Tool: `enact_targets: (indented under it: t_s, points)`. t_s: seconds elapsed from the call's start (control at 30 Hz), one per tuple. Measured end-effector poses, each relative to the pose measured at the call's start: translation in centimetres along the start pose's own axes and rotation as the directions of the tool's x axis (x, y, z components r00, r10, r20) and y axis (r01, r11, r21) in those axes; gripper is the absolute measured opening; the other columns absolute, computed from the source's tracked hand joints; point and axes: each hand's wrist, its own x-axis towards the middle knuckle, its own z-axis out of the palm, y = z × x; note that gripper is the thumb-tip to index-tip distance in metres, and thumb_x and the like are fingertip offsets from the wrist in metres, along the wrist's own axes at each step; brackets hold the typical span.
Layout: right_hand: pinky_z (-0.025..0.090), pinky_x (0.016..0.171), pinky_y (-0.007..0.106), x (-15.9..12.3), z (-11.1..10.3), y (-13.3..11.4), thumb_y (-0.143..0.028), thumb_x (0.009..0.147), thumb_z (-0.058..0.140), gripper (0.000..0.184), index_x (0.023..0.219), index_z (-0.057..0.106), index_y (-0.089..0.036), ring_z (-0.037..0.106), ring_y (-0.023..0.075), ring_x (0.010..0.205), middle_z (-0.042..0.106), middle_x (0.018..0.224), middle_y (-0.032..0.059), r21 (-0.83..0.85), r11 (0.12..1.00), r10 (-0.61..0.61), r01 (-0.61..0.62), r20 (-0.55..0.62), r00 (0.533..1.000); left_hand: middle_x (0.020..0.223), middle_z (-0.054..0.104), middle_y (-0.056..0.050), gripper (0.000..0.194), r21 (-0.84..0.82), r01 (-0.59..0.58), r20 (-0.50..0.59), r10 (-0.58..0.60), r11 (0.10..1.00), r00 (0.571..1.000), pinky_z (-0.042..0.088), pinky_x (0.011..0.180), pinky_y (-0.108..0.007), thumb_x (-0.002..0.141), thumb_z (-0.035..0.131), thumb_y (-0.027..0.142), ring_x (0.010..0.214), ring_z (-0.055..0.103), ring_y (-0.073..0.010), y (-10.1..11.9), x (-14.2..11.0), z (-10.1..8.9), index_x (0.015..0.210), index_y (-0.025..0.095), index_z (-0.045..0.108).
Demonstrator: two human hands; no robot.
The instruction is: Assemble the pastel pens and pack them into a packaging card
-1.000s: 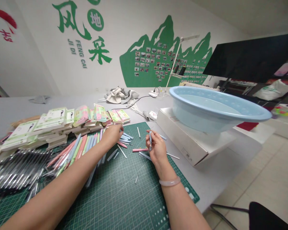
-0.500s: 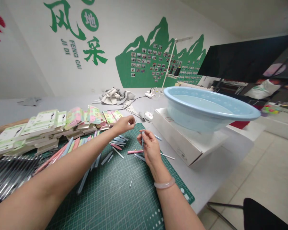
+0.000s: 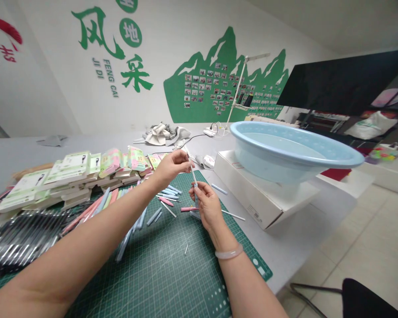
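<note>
Above the green cutting mat point(image 3: 159, 269), my left hand point(image 3: 174, 167) pinches a thin white pen refill point(image 3: 193, 171) between thumb and fingertips. The refill slants down toward my right hand point(image 3: 207, 204), which is closed around a light blue pen barrel point(image 3: 196, 194). The refill's lower end meets the top of the barrel; how deep it sits inside cannot be made out. Under the right hand lies a pink pen point(image 3: 186, 209), partly covered. A tiny white stick point(image 3: 186, 249) rests on the mat nearer to me.
Pastel pen parts point(image 3: 102, 202) and a row of dark clear-sided pens point(image 3: 29, 238) lie at left, before stacked small boxes point(image 3: 74, 165). A blue basin point(image 3: 285, 152) stands on a white carton point(image 3: 248, 198) at right. A blue pen piece point(image 3: 219, 189) lies beside the mat.
The white refill now shows between my hands; before, no refill was visible at the left fingertips. My left hand has come slightly lower and closer to the barrel. The view has shifted a little.
</note>
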Motion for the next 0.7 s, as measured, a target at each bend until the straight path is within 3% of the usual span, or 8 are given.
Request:
enact_targets:
  t_s: [0.23,0.43,0.53,0.7]
  points:
    - [0.039,0.061,0.026,-0.1,0.2,-0.1,-0.032,0.078,0.064,0.021,0.094,0.064,-0.018,0.051,0.0127,0.065,0.063,0.075,0.0027,0.022,1.000,0.008,-0.009,0.038,0.999,0.076,0.063,-0.001,0.016,0.131,0.025,0.167,-0.047,0.991,0.985,0.047,0.066,-0.027,0.072,0.065,0.026,0.067,0.060,-0.0133,-1.1,-2.1,0.7,0.082,0.017,0.055]
    - [0.038,0.058,0.023,-0.5,0.7,-0.2,-0.030,0.080,0.061,0.016,0.092,0.063,-0.018,0.049,0.0110,0.061,0.059,0.070,0.0011,0.050,0.997,0.044,-0.050,0.116,0.992,0.092,0.063,-0.004,0.016,0.172,0.062,0.121,-0.083,0.983,0.989,0.046,0.074,-0.027,0.073,0.063,0.026,0.081,0.059,-0.0162,-1.2,-3.6,0.1,0.086,0.016,0.064]
    - [0.039,0.057,0.023,-0.7,0.9,-0.1,-0.030,0.080,0.062,0.017,0.091,0.063,-0.018,0.049,0.0110,0.061,0.060,0.071,0.0014,0.056,0.996,0.062,-0.070,0.128,0.990,0.083,0.064,-0.004,0.021,0.164,0.112,0.052,-0.122,0.980,0.991,0.047,0.069,-0.027,0.074,0.064,0.031,0.075,0.059,-0.0162,-0.7,-3.7,-0.1,0.089,0.017,0.068]
    - [0.039,0.050,0.022,-0.9,1.0,0.2,-0.032,0.078,0.064,0.022,0.095,0.062,-0.019,0.047,0.0100,0.056,0.060,0.071,0.0012,0.090,0.988,0.115,-0.128,0.135,0.984,0.063,0.060,-0.001,0.020,0.224,0.155,-0.061,-0.145,0.962,0.988,0.044,0.055,-0.026,0.073,0.064,0.035,0.059,0.053,-0.0148,-1.0,-3.7,0.1,0.075,0.017,0.071]
